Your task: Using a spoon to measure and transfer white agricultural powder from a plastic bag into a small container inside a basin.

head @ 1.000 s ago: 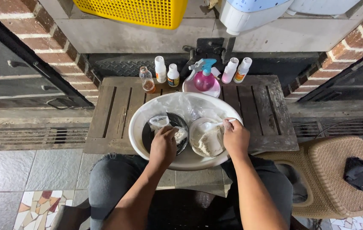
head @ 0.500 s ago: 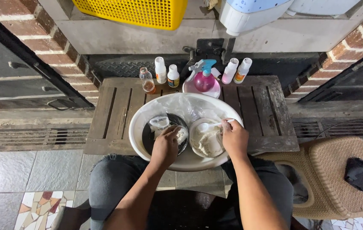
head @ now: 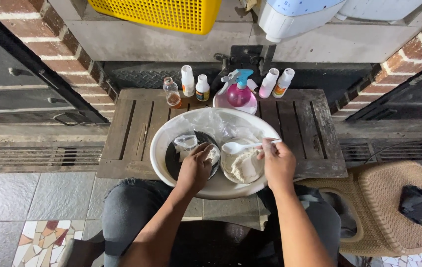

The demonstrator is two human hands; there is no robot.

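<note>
Basin (head: 171,133) holds white powder (head: 240,165); right hand (head: 279,163) grips spoon (head: 243,146); left hand (head: 194,168) curls on black bowl (head: 174,160).

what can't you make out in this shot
Head view, the only one:
- Left hand covers part of the small black bowl; what its fingers touch is hidden.
- White powdery heap: its kind is unclear.
- Small bottles behind the large white basin: too small to tell contents.
- Yellow plastic basket: cut off by top edge.
</note>
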